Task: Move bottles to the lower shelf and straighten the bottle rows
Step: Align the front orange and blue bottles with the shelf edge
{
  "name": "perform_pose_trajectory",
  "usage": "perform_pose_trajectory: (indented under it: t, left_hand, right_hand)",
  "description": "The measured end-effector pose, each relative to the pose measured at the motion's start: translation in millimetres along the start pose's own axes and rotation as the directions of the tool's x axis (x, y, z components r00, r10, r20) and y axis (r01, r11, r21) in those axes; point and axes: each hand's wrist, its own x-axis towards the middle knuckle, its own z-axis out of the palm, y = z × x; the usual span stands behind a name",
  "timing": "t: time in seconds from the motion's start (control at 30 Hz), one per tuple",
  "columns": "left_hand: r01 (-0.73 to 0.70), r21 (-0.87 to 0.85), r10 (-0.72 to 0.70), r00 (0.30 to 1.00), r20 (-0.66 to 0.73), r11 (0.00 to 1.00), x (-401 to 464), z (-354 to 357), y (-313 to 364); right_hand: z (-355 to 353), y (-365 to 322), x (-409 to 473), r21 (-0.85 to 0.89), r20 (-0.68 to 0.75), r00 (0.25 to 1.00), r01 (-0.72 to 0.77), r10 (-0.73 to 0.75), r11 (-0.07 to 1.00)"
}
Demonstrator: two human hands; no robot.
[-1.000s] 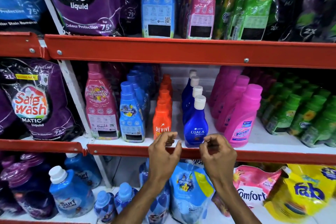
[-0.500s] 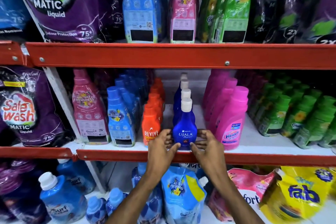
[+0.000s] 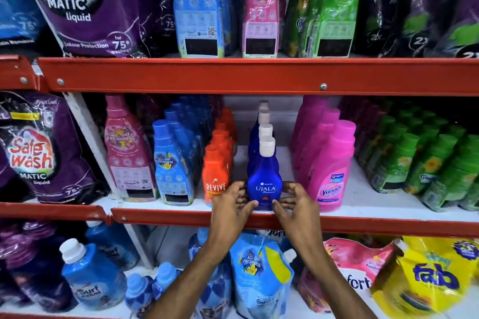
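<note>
A dark blue Ujala bottle (image 3: 264,184) with a white cap stands at the front edge of the middle shelf (image 3: 363,199), heading a row of like bottles. My left hand (image 3: 230,206) cups its left side and my right hand (image 3: 295,204) its right side, fingers curled around its base. An orange Revive bottle (image 3: 215,176) stands just left of it and a pink Vanish bottle (image 3: 334,171) just right. The lower shelf (image 3: 298,303) holds pouches and bottles below.
The middle shelf also carries rows of blue (image 3: 172,163), pink (image 3: 127,153) and green bottles (image 3: 427,163). A red shelf rail (image 3: 181,216) runs under my hands. Purple Safe Wash pouches (image 3: 33,153) sit left. A blue pouch (image 3: 259,274) and a yellow fab pouch (image 3: 427,277) lie below.
Both hands rose from the red rail and closed in around the base of the front Ujala bottle. The view shifted right and closer to the shelf.
</note>
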Motion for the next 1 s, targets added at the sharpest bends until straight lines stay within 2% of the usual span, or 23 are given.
perform_pose_trajectory:
  t: [0.1, 0.17, 0.23, 0.3, 0.4, 0.5, 0.57, 0.67, 0.77, 1.0]
  left_hand:
    - [-0.034, 0.017, 0.035, 0.998, -0.054, 0.999, -4.8, 1.4, 2.3]
    - [-0.068, 0.066, 0.079, 0.982, -0.171, 0.995, -12.0, 4.8, 3.2]
    - [-0.133, 0.140, 0.170, 0.941, -0.294, 0.981, -19.6, 13.1, 8.0]
    - [-0.211, 0.202, 0.272, 0.897, -0.349, 0.956, -25.3, 26.9, 18.2]
    - [-0.293, 0.203, 0.347, 0.882, -0.320, 0.934, -27.1, 53.9, 34.3]
    - [-0.285, 0.156, 0.314, 0.925, -0.214, 0.946, -25.4, 81.3, 46.1]
    - [-0.241, 0.124, 0.259, 0.955, -0.149, 0.963, -23.8, 97.2, 50.1]
    - [-0.153, 0.113, 0.164, 0.982, -0.095, 0.982, -18.7, 114.4, 51.3]
    - [-0.094, 0.148, 0.105, 0.992, -0.065, 0.984, -13.3, 123.3, 51.4]
    - [-0.062, 0.235, 0.083, 0.994, -0.077, 0.970, -9.5, 126.4, 51.9]
  right_hand:
    - [-5.1, -0.9, -3.1, 0.029, -0.027, 1.000, 0.002, -0.001, 1.000]
    - [-13.0, 1.7, -8.5, 0.027, -0.096, 0.995, 0.029, -0.026, 0.999]
    - [-25.8, 7.4, -15.2, 0.015, -0.192, 0.978, 0.080, -0.076, 0.997]
    - [-42.0, 15.4, -18.8, -0.011, -0.296, 0.948, 0.122, -0.120, 0.992]
    - [-64.0, 23.9, -16.8, -0.034, -0.423, 0.895, 0.141, -0.142, 0.989]
    - [-81.6, 28.9, -9.3, -0.042, -0.481, 0.868, 0.119, -0.124, 0.992]
    - [-93.6, 35.8, -2.3, -0.071, -0.436, 0.895, 0.072, -0.096, 0.995]
    - [-108.4, 45.5, 9.2, -0.120, -0.223, 0.975, -0.012, -0.015, 0.993]
    - [-116.3, 48.9, 15.1, -0.140, -0.072, 0.997, 0.011, -0.022, 0.990]
    - [-125.7, 54.3, 23.7, -0.093, -0.015, 1.000, -0.011, 0.009, 0.996]
